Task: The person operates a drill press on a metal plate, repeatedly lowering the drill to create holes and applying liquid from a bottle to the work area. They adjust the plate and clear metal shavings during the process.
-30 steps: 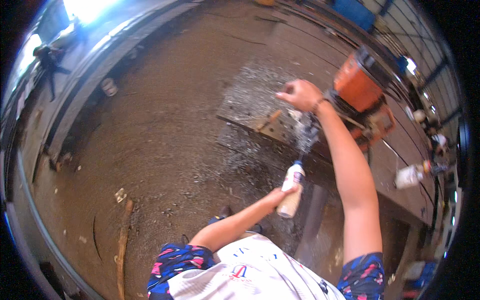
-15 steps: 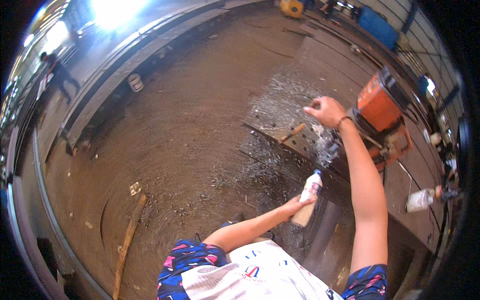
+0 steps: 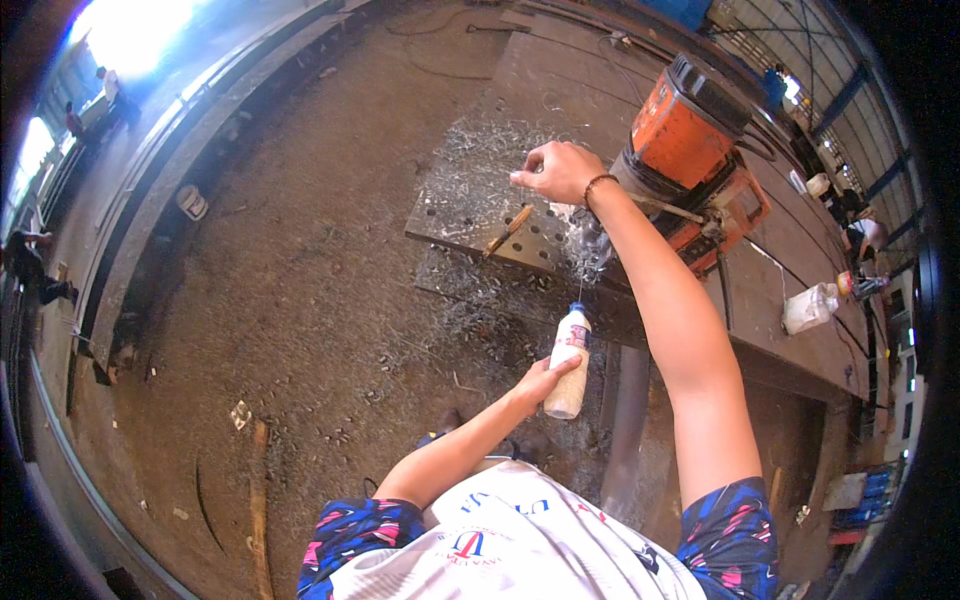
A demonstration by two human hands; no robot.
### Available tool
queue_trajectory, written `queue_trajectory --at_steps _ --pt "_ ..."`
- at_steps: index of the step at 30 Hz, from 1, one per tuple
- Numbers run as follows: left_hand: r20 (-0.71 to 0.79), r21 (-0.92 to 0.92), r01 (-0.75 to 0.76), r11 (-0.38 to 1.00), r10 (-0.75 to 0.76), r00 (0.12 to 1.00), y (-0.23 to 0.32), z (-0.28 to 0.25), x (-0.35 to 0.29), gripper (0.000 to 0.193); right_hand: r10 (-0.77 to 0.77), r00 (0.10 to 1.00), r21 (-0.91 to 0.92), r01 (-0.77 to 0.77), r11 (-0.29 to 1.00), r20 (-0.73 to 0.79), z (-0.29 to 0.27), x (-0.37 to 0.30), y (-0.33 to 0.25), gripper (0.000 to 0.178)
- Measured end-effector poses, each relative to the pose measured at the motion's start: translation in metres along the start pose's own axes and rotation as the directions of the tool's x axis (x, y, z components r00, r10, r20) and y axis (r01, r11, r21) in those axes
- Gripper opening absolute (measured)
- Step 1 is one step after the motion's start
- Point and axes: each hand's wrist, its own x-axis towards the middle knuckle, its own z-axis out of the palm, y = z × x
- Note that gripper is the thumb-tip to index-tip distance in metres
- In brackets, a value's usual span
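My left hand (image 3: 537,383) is shut on a white squeeze bottle (image 3: 569,368) with a blue tip, held upright just below the edge of a steel plate (image 3: 470,205). The plate has several drilled holes and is strewn with metal shavings. My right hand (image 3: 556,170) is closed in a fist over the plate, on a thin feed handle of the orange magnetic drill (image 3: 695,140). A curl of shavings (image 3: 585,245) hangs at the drill bit, right above the bottle's tip.
A wooden-handled brush (image 3: 510,230) lies on the plate. A white jug (image 3: 810,306) stands on the long steel beam to the right. A steel tube (image 3: 625,420) runs by my legs. A plank (image 3: 260,500) and a can (image 3: 190,201) lie on the dirt floor. People stand far left.
The view has swung with my head. Both hands keep their holds, and the bottle stays upright under the drill bit.
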Motion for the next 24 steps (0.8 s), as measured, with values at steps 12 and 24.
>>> queue_trajectory --at_steps 12,24 --pt "0.026 -0.020 0.010 1.000 -0.010 1.000 -0.0024 -0.0017 0.0043 0.065 -0.002 1.000 0.002 0.002 1.000 0.003 0.0010 0.0011 -0.0019 0.049" --pt "0.027 -0.003 0.029 1.000 -0.029 0.999 -0.0002 -0.0016 0.0018 0.065 -0.030 0.999 0.004 0.030 1.000 -0.019 0.0054 0.0023 0.0010 0.050"
